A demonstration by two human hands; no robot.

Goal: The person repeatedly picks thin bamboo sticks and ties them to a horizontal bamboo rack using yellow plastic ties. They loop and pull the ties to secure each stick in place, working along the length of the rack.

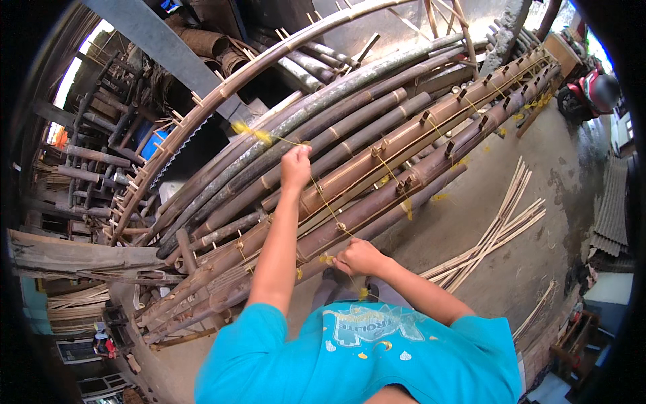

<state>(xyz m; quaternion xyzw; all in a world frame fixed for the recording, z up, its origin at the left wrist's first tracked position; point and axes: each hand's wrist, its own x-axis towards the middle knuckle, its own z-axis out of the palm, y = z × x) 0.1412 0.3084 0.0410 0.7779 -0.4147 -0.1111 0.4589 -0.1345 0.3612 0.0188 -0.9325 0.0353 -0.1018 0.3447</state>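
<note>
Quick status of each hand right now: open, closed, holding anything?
Left hand: closed, holding yellow string.
Right hand: closed, apparently on yellow string too.

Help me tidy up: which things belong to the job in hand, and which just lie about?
In the job:
left hand
right hand
yellow twine in both hands
pegged bamboo poles

Apparently lying about:
thin strips on the floor
red motorbike
grey corrugated sheets

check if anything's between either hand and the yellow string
Nothing visible is: the left hand grips the yellow string directly, its frayed tuft hanging out beyond. The right hand appears to pinch string too, just beside the front bamboo pole.
</note>
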